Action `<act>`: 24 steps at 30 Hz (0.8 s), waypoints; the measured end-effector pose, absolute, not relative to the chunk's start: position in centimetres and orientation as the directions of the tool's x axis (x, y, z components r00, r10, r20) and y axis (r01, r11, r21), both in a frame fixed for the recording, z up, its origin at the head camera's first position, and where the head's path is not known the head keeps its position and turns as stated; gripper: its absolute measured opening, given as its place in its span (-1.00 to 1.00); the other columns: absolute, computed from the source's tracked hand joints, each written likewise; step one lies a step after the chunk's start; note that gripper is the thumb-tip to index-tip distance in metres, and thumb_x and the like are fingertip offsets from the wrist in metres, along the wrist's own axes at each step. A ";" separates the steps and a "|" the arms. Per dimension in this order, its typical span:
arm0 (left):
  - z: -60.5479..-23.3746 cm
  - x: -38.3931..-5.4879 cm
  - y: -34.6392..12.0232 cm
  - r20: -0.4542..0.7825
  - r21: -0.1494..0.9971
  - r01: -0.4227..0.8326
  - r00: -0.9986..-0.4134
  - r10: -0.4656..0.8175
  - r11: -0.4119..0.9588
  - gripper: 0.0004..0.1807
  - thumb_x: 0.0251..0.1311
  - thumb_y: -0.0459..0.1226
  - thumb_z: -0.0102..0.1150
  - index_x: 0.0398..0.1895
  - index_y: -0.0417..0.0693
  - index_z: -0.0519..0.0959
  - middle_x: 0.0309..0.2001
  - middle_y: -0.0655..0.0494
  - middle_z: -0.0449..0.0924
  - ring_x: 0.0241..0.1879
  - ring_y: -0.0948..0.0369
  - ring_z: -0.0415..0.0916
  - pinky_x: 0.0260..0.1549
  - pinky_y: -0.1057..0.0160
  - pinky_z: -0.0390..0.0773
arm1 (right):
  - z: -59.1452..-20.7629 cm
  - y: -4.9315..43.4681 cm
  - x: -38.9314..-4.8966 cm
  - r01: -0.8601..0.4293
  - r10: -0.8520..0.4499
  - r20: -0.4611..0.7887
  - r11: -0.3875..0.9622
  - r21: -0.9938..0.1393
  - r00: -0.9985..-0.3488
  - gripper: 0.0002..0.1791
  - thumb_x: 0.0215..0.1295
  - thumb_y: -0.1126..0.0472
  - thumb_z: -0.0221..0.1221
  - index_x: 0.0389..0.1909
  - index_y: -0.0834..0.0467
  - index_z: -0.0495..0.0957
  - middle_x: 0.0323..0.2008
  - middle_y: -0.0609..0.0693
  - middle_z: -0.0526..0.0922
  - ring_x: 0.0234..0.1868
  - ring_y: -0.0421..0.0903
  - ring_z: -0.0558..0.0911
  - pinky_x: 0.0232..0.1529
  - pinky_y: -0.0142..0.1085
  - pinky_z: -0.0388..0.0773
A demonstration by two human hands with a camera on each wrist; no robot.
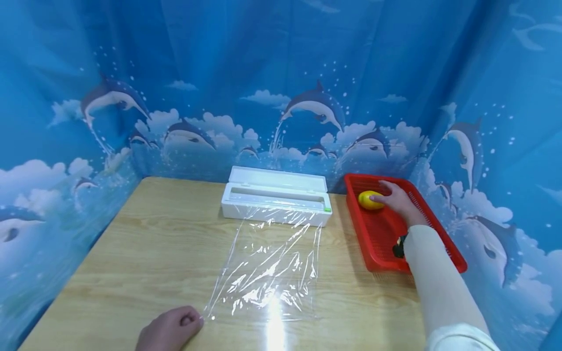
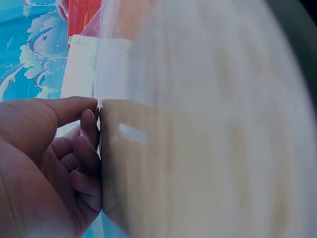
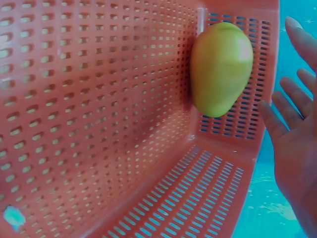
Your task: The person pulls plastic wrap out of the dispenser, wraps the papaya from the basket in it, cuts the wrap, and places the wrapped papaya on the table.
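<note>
At the front edge of the table my left hand pinches the near left corner of a clear sheet of cling film between thumb and forefinger. The film runs back, wrinkled and shiny, to a white cling film box whose lid stands up. My right hand reaches over the red basket, fingers spread beside a yellow mango. In the right wrist view the mango lies against the basket's end wall, with a gap between it and the fingers.
A small dark green item lies in the near part of the basket, partly covered by the sleeve. Blue dolphin-print curtains hang around the wooden table. The box has a green piece at its right end.
</note>
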State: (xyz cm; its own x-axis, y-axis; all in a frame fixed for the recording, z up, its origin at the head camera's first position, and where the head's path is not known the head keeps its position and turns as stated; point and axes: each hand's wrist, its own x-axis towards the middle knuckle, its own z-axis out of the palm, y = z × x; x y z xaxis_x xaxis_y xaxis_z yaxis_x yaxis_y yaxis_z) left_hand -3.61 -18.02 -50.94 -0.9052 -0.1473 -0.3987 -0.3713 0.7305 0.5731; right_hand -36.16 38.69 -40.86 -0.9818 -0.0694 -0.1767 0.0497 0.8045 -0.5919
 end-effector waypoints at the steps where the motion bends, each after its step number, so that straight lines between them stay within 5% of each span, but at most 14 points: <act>1: -51.0 -3.6 -18.0 -0.401 0.573 -0.373 -0.904 -0.147 0.730 -0.87 0.22 -0.05 0.30 -0.42 0.20 0.64 -0.55 0.25 0.50 -0.51 0.22 0.38 -0.46 0.26 0.28 | -41.1 38.7 -36.3 0.051 -0.068 -0.177 0.804 -0.592 -0.982 0.23 0.12 -0.34 0.35 0.63 0.02 -0.15 0.58 0.30 -0.07 0.50 0.40 0.02 0.26 0.37 0.37; 12: -51.1 -3.9 -18.3 -0.440 0.553 -0.411 -0.883 -0.165 0.724 -0.85 0.24 -0.03 0.28 -0.39 0.17 0.64 -0.53 0.25 0.52 -0.50 0.22 0.41 -0.44 0.25 0.31 | -43.4 37.9 -37.8 0.017 -0.087 -0.138 0.786 -0.618 -0.987 -0.01 0.32 -0.13 0.29 0.60 0.11 0.00 0.55 0.30 0.03 0.49 0.34 0.06 0.41 0.38 0.13; 18: -51.0 -4.0 -18.4 -0.465 0.549 -0.418 -0.872 -0.152 0.723 -0.86 0.25 -0.03 0.27 -0.36 0.16 0.64 -0.51 0.25 0.53 -0.49 0.22 0.42 -0.44 0.25 0.32 | -44.5 38.0 -38.0 0.055 -0.052 -0.143 0.755 -0.653 -0.988 0.06 0.27 -0.05 0.36 0.62 0.07 -0.07 0.53 0.28 0.06 0.45 0.33 0.12 0.34 0.32 0.32; 24: -51.2 -4.0 -18.3 -0.464 0.558 -0.416 -0.874 -0.146 0.718 -0.86 0.24 -0.02 0.28 -0.35 0.17 0.64 -0.50 0.25 0.54 -0.48 0.22 0.42 -0.44 0.25 0.32 | -45.5 38.4 -38.4 0.063 -0.058 -0.166 0.766 -0.639 -0.984 0.02 0.36 -0.08 0.27 0.62 0.12 -0.12 0.53 0.33 0.04 0.44 0.35 0.13 0.41 0.32 0.22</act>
State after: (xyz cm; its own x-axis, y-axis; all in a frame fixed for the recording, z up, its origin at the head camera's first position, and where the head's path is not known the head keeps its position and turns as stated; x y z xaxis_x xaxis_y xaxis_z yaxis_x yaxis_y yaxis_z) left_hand -3.97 -18.32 -51.19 -0.8736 -0.1459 -0.4642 -0.4162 0.7183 0.5575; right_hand -38.42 38.38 -45.46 -0.9843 -0.0584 -0.1663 0.0626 0.7665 -0.6392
